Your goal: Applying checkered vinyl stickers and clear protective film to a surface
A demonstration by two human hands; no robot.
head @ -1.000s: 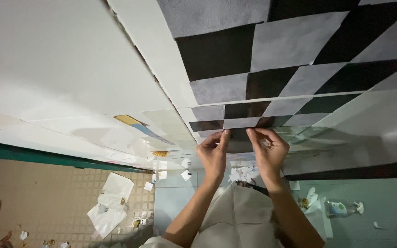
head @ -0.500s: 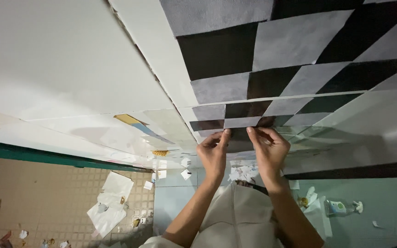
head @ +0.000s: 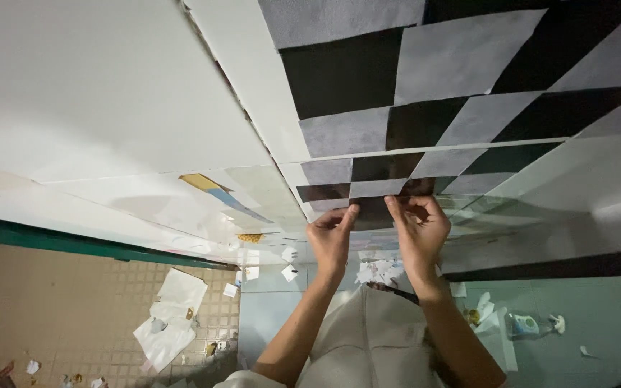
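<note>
My left hand (head: 330, 241) and right hand (head: 420, 228) pinch the top edge of a black square tile (head: 374, 213) with thumbs and fingertips, the other fingers loosely curled. It sits between both hands, pressed to the checkered wall (head: 425, 115) just above them. To set it well, I'd line its edges with the grey squares beside my fingers — then smooth downward. The tile looks dark, flat, thin — slightly glossy.

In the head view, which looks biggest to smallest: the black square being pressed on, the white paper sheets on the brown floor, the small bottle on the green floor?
1. White paper sheets.
2. Black square between the left hand and right hand, partly covered.
3. Small bottle.
The floor lies farther off, so true sizes stay unsure.
</note>
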